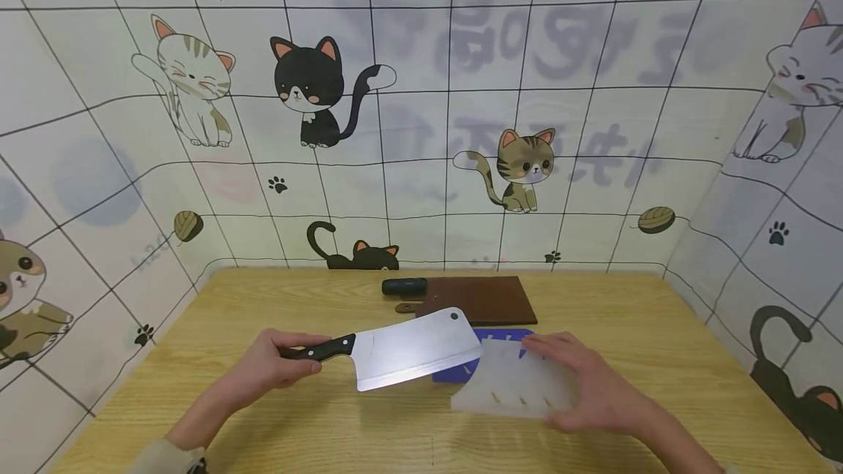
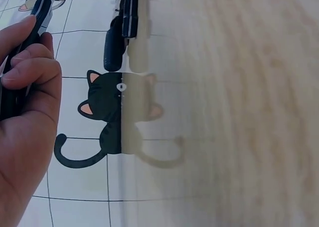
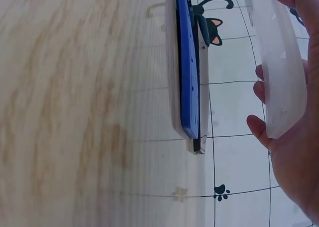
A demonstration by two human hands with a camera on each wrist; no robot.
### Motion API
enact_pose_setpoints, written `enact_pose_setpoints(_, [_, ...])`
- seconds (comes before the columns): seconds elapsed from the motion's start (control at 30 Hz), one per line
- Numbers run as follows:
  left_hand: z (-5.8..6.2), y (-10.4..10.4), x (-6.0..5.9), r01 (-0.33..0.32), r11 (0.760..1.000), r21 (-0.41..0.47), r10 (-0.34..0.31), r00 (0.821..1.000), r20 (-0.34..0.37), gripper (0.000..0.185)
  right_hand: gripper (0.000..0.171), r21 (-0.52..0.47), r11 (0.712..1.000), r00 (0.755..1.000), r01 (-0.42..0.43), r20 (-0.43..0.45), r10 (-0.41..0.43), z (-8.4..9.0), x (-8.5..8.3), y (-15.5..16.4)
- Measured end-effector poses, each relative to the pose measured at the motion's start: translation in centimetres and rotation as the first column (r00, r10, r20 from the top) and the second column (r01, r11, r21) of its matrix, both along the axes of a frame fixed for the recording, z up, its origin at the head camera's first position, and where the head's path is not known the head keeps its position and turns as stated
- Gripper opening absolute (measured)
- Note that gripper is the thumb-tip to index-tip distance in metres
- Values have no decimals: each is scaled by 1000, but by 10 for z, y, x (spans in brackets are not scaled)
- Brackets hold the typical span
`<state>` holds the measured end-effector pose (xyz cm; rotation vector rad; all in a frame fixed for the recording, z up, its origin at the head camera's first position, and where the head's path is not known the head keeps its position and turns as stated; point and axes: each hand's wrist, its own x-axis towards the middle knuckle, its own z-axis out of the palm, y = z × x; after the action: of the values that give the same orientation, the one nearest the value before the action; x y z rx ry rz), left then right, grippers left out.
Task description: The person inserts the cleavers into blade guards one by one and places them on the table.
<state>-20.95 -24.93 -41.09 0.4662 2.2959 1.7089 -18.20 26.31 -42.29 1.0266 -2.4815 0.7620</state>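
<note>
My left hand grips the black riveted handle of a cleaver, its broad steel blade pointing right above the table. A small hole pierces the blade's far corner. In my right hand is a translucent white plastic piece with slanted slits and a concave left edge; fingers take its back edge and the thumb its front. The blade's end overlaps that piece's left side in the head view. The right wrist view shows the white piece between thumb and fingers, raised off the table.
Behind the hands lies a blue slitted plastic piece on the wooden table. Farther back is a brown sheath with a black handle at its left end and a small strap. Cat-printed walls enclose the table's back and sides.
</note>
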Motion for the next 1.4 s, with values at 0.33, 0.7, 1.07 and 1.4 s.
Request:
enact_pose_setpoints(0.33, [13, -4, -3, 193, 980, -42, -193, 981, 5, 41, 93, 19, 999, 999, 50, 16, -50, -1, 0, 1])
enact_pose_setpoints(0.7, [11, -9, -19, 388, 921, -1, -388, 921, 33, 39, 89, 20, 1000, 968, 19, 251, -24, 0, 13, -4])
enact_pose_setpoints(1.07, [14, -2, -20, 384, 923, -18, -383, 923, 35, 35, 92, 59, 996, 926, -66, 376, 39, 15, 21, -12])
enact_pose_setpoints(1.4, [10, -1, -18, 332, 943, 3, -332, 943, -26, 32, 102, 153, 986, 988, -73, 146, 50, 9, 21, -15])
